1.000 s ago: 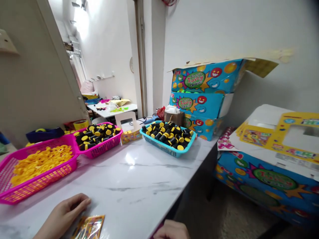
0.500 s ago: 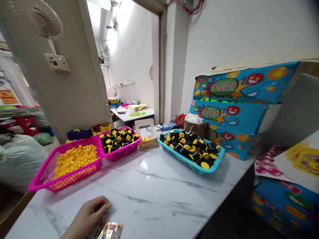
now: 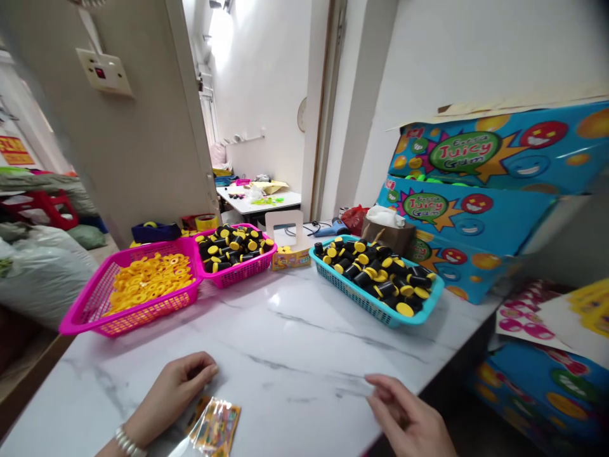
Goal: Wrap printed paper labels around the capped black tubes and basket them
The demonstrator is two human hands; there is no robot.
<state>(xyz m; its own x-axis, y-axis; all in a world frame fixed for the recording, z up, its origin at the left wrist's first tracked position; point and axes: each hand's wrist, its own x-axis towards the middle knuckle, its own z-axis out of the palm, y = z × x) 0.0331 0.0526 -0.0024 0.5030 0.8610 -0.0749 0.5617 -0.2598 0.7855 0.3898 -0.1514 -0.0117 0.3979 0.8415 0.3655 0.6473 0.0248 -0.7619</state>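
Observation:
My left hand (image 3: 183, 384) rests on the table with its fingers curled in and the thumb against them; nothing shows in it. A beaded bracelet (image 3: 128, 441) is around that wrist. Just below and to the right of this hand lies a shiny packet with a colourful print (image 3: 216, 428), in clear wrap, partly cut off by the lower edge. Over the table's front right edge is my right hand (image 3: 409, 419), its thumb and index finger apart and the other fingers loosely bent, with nothing seen between them.
A pink basket (image 3: 85, 312) holds yellow rings; another pink basket (image 3: 233, 277) holds black cylinders with yellow ends. Similar cylinders fill a teal basket (image 3: 361, 306). A small printed carton (image 3: 291, 259) stands between them. Blue gum boxes (image 3: 476, 209) are stacked at right on the marble-patterned table (image 3: 285, 355).
My right hand has come into view at the lower right. The view has shifted slightly, and my left hand stays curled beside the packet, which now shows more fully.

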